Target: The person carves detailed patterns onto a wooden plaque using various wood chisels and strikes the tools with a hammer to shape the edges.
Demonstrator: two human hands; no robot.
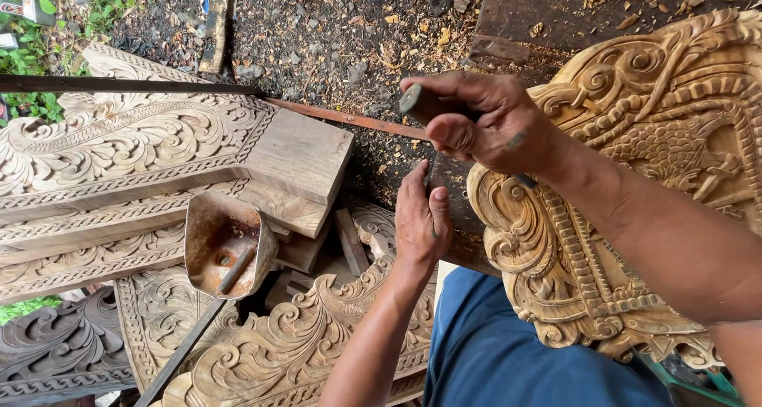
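The carved panel (635,177) rests on the person's lap at the right, its scrolled left edge touching the chisel (429,171), with a dark open gap beside it. The left hand (421,216) wraps tightly around the chisel. The right hand (484,121) hangs above it, closed around the mallet (421,102). Left of the hands, a rusty metal tin (226,244) tilts open on stacked carved boards (119,161); a small rusty piece lies inside. Farther off, a thin rusty bar (341,115) crosses gravel ground (333,34) strewn with wood chips.
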